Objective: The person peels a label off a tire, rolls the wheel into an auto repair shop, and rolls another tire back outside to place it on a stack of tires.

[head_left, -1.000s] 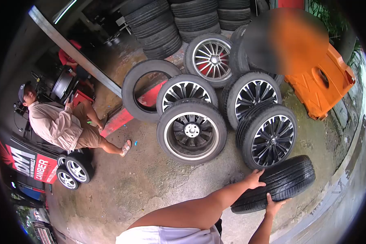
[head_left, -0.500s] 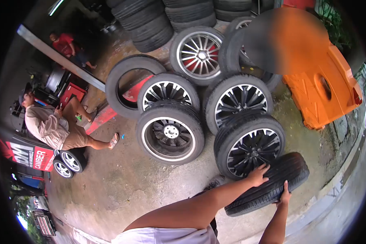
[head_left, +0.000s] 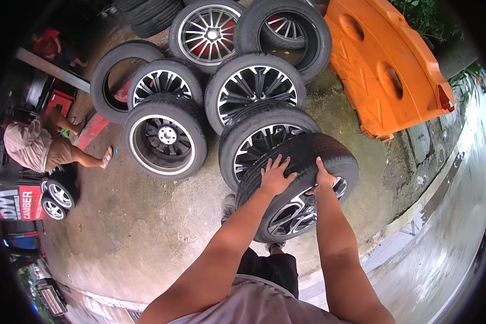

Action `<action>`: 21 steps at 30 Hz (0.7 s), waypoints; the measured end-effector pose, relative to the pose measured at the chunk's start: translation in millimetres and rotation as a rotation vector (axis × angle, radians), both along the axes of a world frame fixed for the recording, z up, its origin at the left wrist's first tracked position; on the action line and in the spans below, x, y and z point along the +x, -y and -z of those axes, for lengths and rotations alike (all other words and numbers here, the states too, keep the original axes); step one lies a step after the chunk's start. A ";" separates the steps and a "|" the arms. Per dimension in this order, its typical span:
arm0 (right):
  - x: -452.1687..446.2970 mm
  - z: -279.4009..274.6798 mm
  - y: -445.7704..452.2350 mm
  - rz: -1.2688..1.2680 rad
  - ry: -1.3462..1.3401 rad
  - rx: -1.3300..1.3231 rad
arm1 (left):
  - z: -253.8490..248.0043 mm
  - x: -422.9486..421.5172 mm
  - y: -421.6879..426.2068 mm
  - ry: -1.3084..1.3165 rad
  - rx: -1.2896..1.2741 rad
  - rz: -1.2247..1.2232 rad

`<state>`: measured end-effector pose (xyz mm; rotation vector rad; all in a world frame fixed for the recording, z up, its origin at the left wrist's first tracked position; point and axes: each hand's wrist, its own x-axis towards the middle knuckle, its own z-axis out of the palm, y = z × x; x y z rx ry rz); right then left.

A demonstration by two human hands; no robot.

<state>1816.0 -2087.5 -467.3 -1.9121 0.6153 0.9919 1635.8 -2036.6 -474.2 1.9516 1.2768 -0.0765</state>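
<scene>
A car wheel [head_left: 332, 153] with a black tyre and a silver-and-black spoked rim leans just in front of me, its spoked face partly turned my way. My left hand [head_left: 277, 177] lies on its tread with the fingers spread. At the near edge of the same tyre, my right hand [head_left: 323, 177] grips with the thumb up on the tread and the fingers curled towards the rim, their tips partly hidden. Right behind it, a second black-spoked wheel [head_left: 240, 156] stands partly covered.
More wheels stand behind, including a silver-lipped wheel [head_left: 134, 146] and a multi-spoke wheel [head_left: 188, 36]. A bare tyre [head_left: 103, 81] leans at the left. An orange plastic barrier [head_left: 372, 65] lies at the right. A person in a light shirt [head_left: 24, 146] is at the left, another in red [head_left: 48, 44] farther back.
The wheel under my hands has turned, so its spoked face now shows. My right hand has shifted to its near edge. The view has swung, moving the other wheels left and up.
</scene>
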 end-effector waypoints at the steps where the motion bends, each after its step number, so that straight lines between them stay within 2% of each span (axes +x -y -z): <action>1: 3.4 7.9 -5.8 -0.023 -0.023 0.037 | -0.3 0.5 2.3 0.007 0.025 -0.056; 3: 2.4 -1.3 -11.2 -0.058 -0.075 0.092 | -17.5 -6.5 8.9 -0.059 0.039 -0.068; 6: 22.0 40.3 5.0 -0.273 -0.165 0.238 | -10.3 -23.5 19.3 -0.051 0.041 0.023; 7: 28.2 50.8 26.6 -0.434 -0.166 0.292 | -10.2 -35.1 22.9 -0.022 0.079 0.082; 9: 27.5 73.4 84.9 -0.408 -0.062 0.404 | -16.4 -69.0 33.4 0.114 0.034 0.124; 10: 34.6 82.2 123.6 -0.486 -0.108 0.467 | -20.1 -90.7 42.6 0.126 -0.047 0.113; 11: 44.5 113.2 165.0 -0.597 -0.133 0.402 | -17.8 -118.9 58.1 0.094 -0.039 0.114; 12: 52.3 151.2 218.0 -0.701 -0.188 0.389 | -31.0 -146.9 75.3 0.001 -0.181 0.029; 13: 60.9 192.5 283.0 -0.918 -0.116 0.219 | -26.1 -184.5 98.0 -0.021 -0.280 -0.036; 14: 44.7 166.8 323.4 -0.830 -0.158 -0.042 | 5.3 -232.5 131.8 -0.033 -0.167 -0.025; 15: 46.5 177.2 378.4 -1.080 -0.173 -0.222 | -3.0 -271.1 165.7 -0.148 -0.203 -0.106; 16: 40.3 173.2 412.8 -1.182 -0.229 -0.354 | -10.8 -310.5 199.9 -0.253 -0.291 -0.172; 18: 13.2 150.4 447.8 -1.284 -0.403 -0.498 | -1.4 -397.3 284.4 -0.435 -0.347 -0.307; 21: -28.8 126.3 456.3 -1.382 -0.528 -0.555 | -8.5 -489.4 408.1 -0.650 -0.558 -0.581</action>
